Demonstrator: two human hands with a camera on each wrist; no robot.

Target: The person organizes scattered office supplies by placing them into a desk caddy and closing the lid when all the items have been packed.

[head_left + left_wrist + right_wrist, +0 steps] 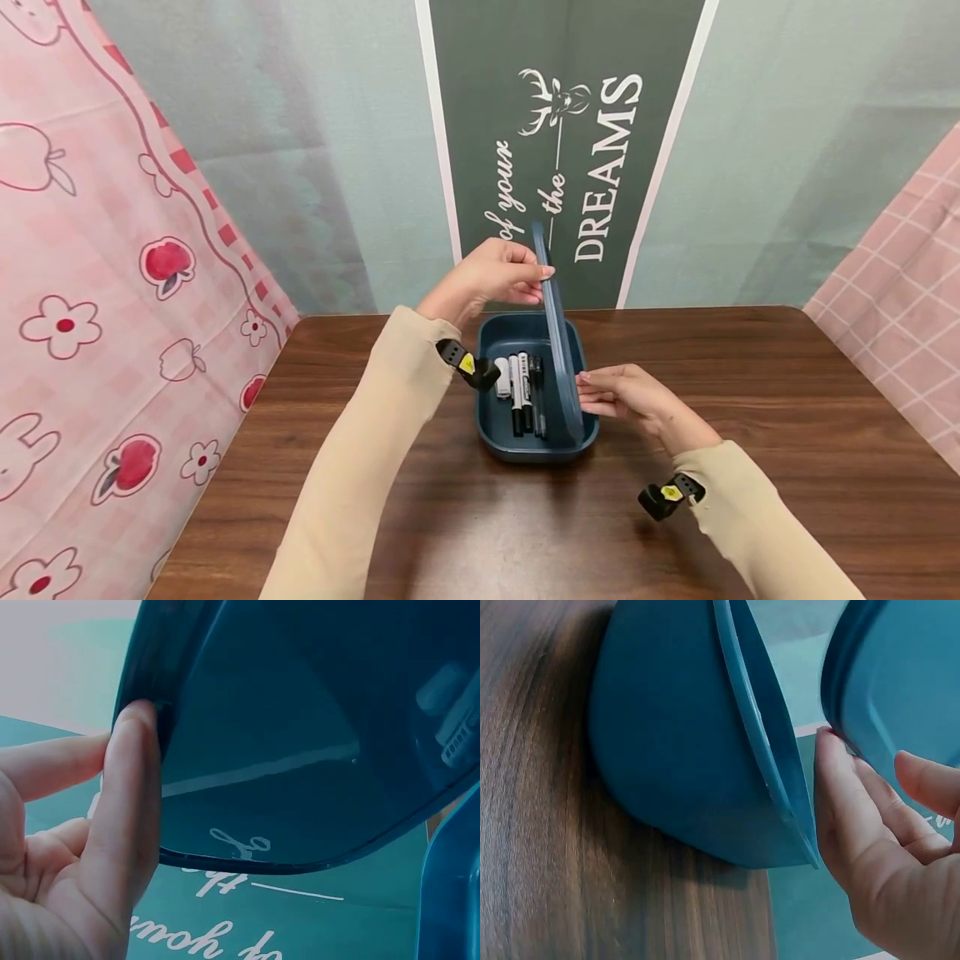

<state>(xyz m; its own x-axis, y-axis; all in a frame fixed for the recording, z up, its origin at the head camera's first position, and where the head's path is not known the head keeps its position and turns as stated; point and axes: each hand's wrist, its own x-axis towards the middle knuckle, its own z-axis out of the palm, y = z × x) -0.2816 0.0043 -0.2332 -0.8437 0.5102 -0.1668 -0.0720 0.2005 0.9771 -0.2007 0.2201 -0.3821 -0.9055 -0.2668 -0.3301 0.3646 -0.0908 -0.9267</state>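
Observation:
A dark blue lid (557, 337) stands nearly upright, tilted over a dark blue plastic box (498, 446). My left hand (501, 275) pinches the lid's upper edge between thumb and fingers; the left wrist view shows this grip on the rim (139, 682). Lower down, my right hand (626, 398) is at the lid's outer side with fingers fairly straight. Its fingertips touch the lid's lower edge (832, 697) in the right wrist view. Inside the box lie white markers with black caps (521, 387), a dark pen (537, 396) and a short white item (502, 379).
The box stands on a brown wood-grain table (720, 358), near its back edge. Behind hangs a grey-green cloth (480, 100) with white lettering. Pink patterned cloths flank the table at left (82, 275) and right (911, 300). A small black camera is strapped to each wrist.

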